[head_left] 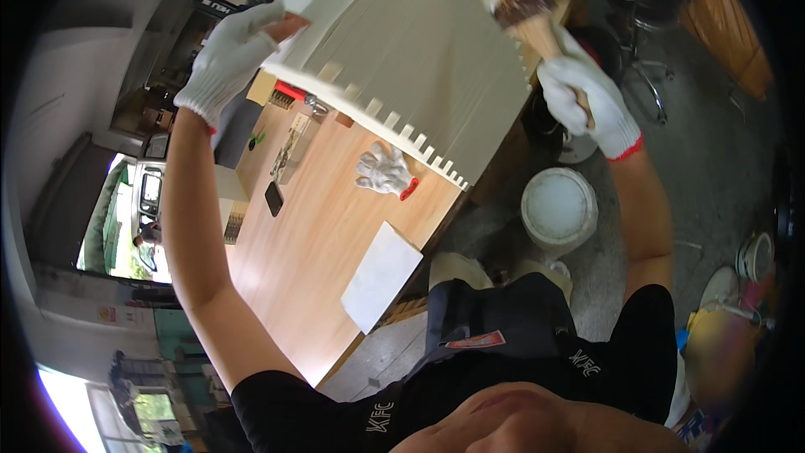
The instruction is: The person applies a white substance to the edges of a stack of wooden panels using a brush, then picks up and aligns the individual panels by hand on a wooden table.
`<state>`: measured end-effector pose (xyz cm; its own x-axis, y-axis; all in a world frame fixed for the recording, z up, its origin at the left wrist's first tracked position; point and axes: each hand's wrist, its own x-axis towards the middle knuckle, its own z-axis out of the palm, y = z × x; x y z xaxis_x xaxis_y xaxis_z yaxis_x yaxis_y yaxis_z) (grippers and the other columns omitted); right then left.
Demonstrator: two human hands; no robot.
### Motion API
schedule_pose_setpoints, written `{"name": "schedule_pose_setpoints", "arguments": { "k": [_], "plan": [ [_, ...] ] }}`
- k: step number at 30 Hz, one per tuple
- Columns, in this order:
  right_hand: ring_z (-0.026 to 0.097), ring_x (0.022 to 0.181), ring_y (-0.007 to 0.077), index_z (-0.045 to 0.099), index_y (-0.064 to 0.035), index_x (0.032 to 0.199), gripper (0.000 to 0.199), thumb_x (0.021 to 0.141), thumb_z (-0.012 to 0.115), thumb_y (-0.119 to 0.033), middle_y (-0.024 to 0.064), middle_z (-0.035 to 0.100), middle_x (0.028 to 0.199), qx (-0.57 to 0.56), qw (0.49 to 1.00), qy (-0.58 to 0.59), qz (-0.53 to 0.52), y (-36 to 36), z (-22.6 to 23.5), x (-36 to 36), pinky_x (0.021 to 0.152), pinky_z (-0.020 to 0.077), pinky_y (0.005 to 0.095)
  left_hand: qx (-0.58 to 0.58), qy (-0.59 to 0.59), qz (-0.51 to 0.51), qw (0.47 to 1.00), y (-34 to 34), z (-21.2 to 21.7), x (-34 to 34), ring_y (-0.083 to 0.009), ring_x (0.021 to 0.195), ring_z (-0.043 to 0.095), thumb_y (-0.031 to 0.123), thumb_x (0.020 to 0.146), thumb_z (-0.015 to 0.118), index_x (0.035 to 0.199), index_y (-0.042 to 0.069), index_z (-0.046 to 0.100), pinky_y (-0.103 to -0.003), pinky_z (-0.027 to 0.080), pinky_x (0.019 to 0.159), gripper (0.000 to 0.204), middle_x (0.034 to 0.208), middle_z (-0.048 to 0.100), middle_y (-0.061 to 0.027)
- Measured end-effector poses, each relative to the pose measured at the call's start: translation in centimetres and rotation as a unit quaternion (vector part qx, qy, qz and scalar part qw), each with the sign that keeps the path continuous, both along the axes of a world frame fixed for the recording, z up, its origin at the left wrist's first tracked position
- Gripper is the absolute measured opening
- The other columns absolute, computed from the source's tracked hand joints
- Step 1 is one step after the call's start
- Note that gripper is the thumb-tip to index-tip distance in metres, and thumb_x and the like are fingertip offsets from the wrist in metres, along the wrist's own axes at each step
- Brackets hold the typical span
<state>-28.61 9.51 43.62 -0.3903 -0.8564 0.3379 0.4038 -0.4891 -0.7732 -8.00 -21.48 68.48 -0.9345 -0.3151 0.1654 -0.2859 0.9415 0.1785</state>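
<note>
My right hand (pixel 591 101), in a white knitted glove with a red cuff, is closed around the wooden handle of a wide paintbrush (pixel 524 2) with pale bristles and a dark band. The brush is raised over the far right side of a large grey panel (pixel 419 50). Rectangular pale tabs line the panel's near edge. My left hand (pixel 226 54), also gloved, is at the panel's left corner with its fingers stretched out and a bare digit showing. Whether it touches the panel is hard to tell.
The wooden table (pixel 302 243) bears a spare white glove (pixel 386 169), a black phone (pixel 274 199), a white board (pixel 381 277) and a red-handled brush (pixel 289 92). A bucket of white material (pixel 559 205) stands on the floor to the right. A wheeled chair (pixel 654 59) is beyond it.
</note>
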Motion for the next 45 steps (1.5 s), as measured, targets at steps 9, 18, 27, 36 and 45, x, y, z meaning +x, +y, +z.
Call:
{"name": "schedule_pose_setpoints", "arguments": {
  "k": [9, 18, 27, 36, 45],
  "plan": [
    [0.054, 0.048, 0.0077, 0.034, -0.0059, 0.156, 0.065, 0.100, 0.062, -0.023, 0.0027, 0.062, 0.079, 0.054, 0.890, 0.298, -0.341, -8.8, 4.4, 12.6, 0.040, 0.0432, 0.0227, 0.007, 0.083, -0.080, 0.993, -2.2, -3.8, 1.3, -0.0223, 0.121, 0.060, 0.033, 0.099, 0.044, 0.131, 0.019, 0.072, -0.030, 0.035, 0.111, 0.045, 0.130, 0.070, -0.0111],
    [0.057, 0.127, 0.0389, 0.031, -0.0153, 0.160, 0.067, 0.100, 0.057, -0.026, 0.0214, 0.055, 0.142, 0.097, 0.864, 0.469, -0.153, -0.3, -5.5, 21.3, 0.107, 0.0437, 0.0429, 0.032, 0.103, -0.037, 0.993, -3.6, -4.7, 1.2, -0.0202, 0.123, 0.057, 0.022, 0.099, 0.040, 0.138, 0.010, 0.067, -0.029, 0.031, 0.114, 0.049, 0.133, 0.067, -0.0093],
    [0.023, 0.034, 0.0031, 0.048, -0.0123, 0.106, 0.016, 0.110, 0.041, -0.026, -0.0076, 0.028, 0.055, -0.025, 0.880, -0.315, 0.355, 8.2, -18.0, 13.1, 0.030, 0.0171, 0.0214, 0.211, 0.491, -0.062, 0.843, 1.8, -12.6, 4.8, -0.0215, 0.106, 0.060, 0.013, 0.095, 0.054, 0.123, 0.005, 0.065, -0.033, 0.048, 0.098, 0.031, 0.118, 0.065, -0.0108],
    [0.023, 0.032, 0.0043, 0.044, -0.0093, 0.107, 0.021, 0.111, 0.035, -0.028, -0.0068, 0.032, 0.053, -0.037, 0.939, -0.236, 0.248, 12.6, -20.7, 10.4, 0.029, 0.0193, 0.0227, 0.549, 0.428, 0.055, 0.716, 4.1, -14.0, 3.6, -0.0241, 0.089, 0.059, 0.015, 0.100, 0.049, 0.123, 0.001, 0.056, -0.043, 0.055, 0.088, 0.028, 0.104, 0.060, -0.0122],
    [0.074, 0.082, 0.0261, 0.027, -0.0134, 0.162, 0.067, 0.102, 0.056, -0.025, 0.0067, 0.075, 0.113, 0.319, 0.643, 0.416, -0.558, 23.7, -31.9, 8.1, 0.070, 0.0556, 0.0386, 0.419, 0.274, -0.017, 0.866, 13.1, -30.9, 13.1, -0.0113, 0.072, 0.054, 0.022, 0.103, 0.059, 0.107, 0.007, 0.062, -0.028, 0.045, 0.069, 0.016, 0.081, 0.058, 0.0000]
  ]
}}
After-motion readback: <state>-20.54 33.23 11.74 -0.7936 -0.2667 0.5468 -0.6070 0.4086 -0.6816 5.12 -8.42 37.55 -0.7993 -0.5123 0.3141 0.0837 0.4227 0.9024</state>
